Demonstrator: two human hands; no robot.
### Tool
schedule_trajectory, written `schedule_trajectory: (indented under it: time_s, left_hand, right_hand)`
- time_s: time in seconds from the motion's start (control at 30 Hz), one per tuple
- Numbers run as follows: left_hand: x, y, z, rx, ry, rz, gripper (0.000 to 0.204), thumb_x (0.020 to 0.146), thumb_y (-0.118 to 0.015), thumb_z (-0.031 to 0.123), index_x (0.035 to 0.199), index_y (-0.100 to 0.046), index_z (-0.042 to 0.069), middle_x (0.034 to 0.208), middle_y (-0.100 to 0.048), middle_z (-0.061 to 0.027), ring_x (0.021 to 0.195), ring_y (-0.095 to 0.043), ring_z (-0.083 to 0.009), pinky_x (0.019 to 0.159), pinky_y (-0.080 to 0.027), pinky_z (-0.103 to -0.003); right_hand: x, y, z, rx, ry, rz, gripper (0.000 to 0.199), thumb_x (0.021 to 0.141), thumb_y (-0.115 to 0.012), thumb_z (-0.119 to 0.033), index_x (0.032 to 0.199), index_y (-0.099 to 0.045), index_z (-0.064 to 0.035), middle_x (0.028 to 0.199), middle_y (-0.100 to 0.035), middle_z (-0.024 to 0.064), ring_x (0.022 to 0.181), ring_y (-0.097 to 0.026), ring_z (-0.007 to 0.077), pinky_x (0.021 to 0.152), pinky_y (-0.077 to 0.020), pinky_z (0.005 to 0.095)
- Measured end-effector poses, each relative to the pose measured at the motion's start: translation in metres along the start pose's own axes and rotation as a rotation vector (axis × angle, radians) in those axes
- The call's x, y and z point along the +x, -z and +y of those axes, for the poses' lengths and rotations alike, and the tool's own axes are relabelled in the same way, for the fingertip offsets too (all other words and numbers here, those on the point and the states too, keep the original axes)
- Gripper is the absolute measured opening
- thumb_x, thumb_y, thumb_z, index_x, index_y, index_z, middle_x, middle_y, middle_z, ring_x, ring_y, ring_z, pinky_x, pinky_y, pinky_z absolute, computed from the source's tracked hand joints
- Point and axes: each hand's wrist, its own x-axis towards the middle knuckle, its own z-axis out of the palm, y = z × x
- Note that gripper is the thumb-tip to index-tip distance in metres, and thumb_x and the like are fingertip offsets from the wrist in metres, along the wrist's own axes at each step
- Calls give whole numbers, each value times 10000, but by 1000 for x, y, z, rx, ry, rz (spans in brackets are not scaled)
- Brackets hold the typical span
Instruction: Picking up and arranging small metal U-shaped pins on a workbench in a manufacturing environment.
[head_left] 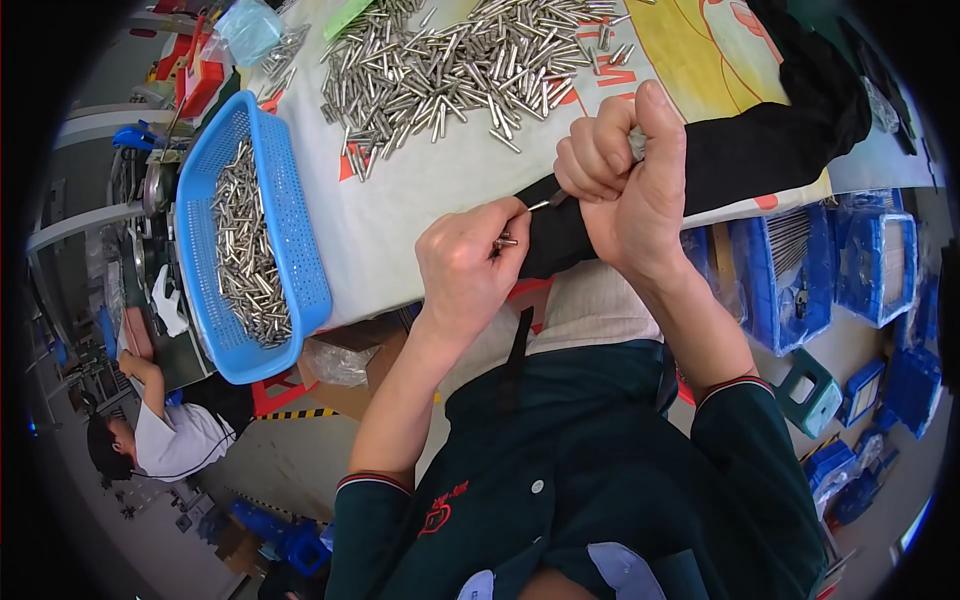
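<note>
A table (390, 235) covered with a pale cloth printed in yellow and red stretched ahead of the person. Off to the left, beyond it, a co-worker (185, 440) in a white top and a dark cap was bent forward with one arm out. A black cloth (740, 150) ran along the near edge of the table, beneath both hands. A blue basket (292, 205), its sides full of small holes, stood at the table's left end, with many metal pins inside. On the right, below the table top, a blue bin (765, 290) held thin rods, and a green stool (810, 393) stood near it. A wide heap of loose pins (450, 75) lay across the far part of the table.

The two hands were close but apart, over the black cloth. The right hand (635, 185) was clenched around a small tool (559, 198), thumb upward. The left hand (468, 255) was closed on slim metal pieces (505, 241); one bright tip pointed toward the tool, whether touching I could not tell.
</note>
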Motion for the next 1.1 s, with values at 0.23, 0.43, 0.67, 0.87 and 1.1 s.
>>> schedule_trajectory:
  time_s: [0.23,0.43,0.67,0.87,1.1]
  left_hand:
    - [-1,0,-1,-2,-10,7,72,675,-639,-4,718,-610,45,533,-534,-69,453,-517,-220,468,-401,-304]
    - [0,1,-1,-1,-9,-6,66,682,-645,-2,715,-613,45,533,-535,-74,449,-506,-227,464,-388,-306]
    - [2,3,-2,-45,23,-21,61,692,-676,23,714,-623,43,541,-543,-89,454,-504,-236,470,-382,-316]
    - [3,4,-3,-59,23,-41,61,682,-672,26,716,-627,50,550,-549,-81,462,-510,-239,469,-375,-319]
    - [1,4,-4,-64,32,-64,54,690,-664,32,715,-622,56,564,-559,-81,484,-528,-253,472,-384,-334]
  right_hand:
    - [1,1,2,-27,13,2,499,965,-316,-402,561,-282,-110,474,-227,-31,425,-175,76,427,-175,251]
    - [2,3,5,29,28,-5,495,950,-392,-403,574,-315,-91,493,-243,-30,432,-181,74,415,-157,249]
    - [1,-4,5,-28,-6,-7,495,937,-346,-418,572,-331,-85,481,-245,-31,440,-184,74,428,-162,251]
    - [-6,-7,14,-187,62,-13,505,930,-338,-440,566,-312,-92,477,-244,-30,451,-179,79,448,-153,264]
    - [-9,2,22,-230,174,-97,439,954,-373,-295,593,-397,-46,545,-364,-11,493,-285,66,460,-239,247]
